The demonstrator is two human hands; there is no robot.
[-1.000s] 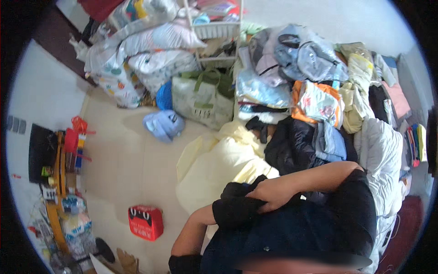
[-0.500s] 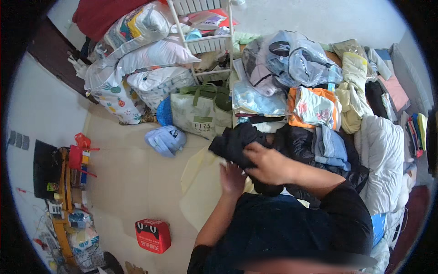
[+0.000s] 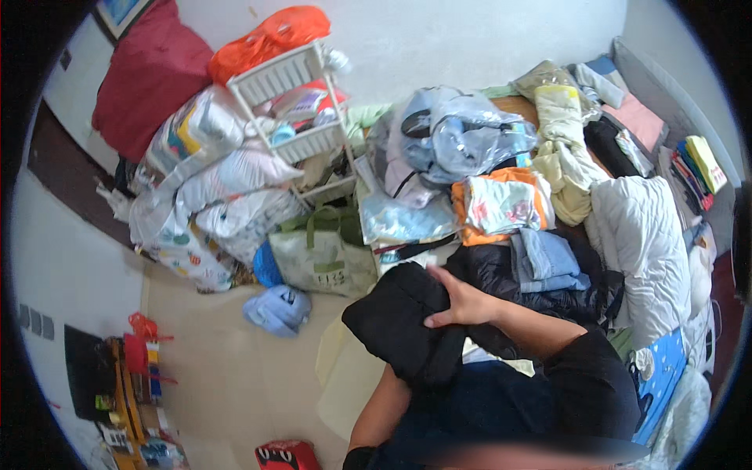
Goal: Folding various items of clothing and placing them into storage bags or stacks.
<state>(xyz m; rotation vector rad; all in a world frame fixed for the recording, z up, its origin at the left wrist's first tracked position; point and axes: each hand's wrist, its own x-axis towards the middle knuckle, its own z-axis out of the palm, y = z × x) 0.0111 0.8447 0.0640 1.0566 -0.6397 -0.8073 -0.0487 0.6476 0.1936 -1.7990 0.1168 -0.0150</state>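
A bunched black garment (image 3: 403, 317), its kind not clear, is held up in front of my body. My right hand (image 3: 464, 301) grips its right side, thumb and fingers spread apart along the cloth. My left hand is hidden behind the garment; only the left forearm (image 3: 382, 407) shows, rising to its lower edge. Just right of my right hand lie a black puffy jacket (image 3: 489, 266) and folded blue jeans (image 3: 548, 262) on the bed. A pale yellow surface (image 3: 337, 376) shows below and left of the garment.
Folded orange-and-white clothes (image 3: 501, 205), bagged backpacks (image 3: 458, 137) and a white quilt (image 3: 638, 247) cover the bed. A canvas tote (image 3: 325, 262), a light blue cap-like item (image 3: 276, 311) and a red box-shaped stool (image 3: 286, 454) are on the floor. Stuffed bags (image 3: 188, 227) stand beside a white rack (image 3: 305, 141).
The view has tilted up and shifted. The black garment has been turned into a broader bundle, covering my left hand, which showed before. My right hand has moved to its right side.
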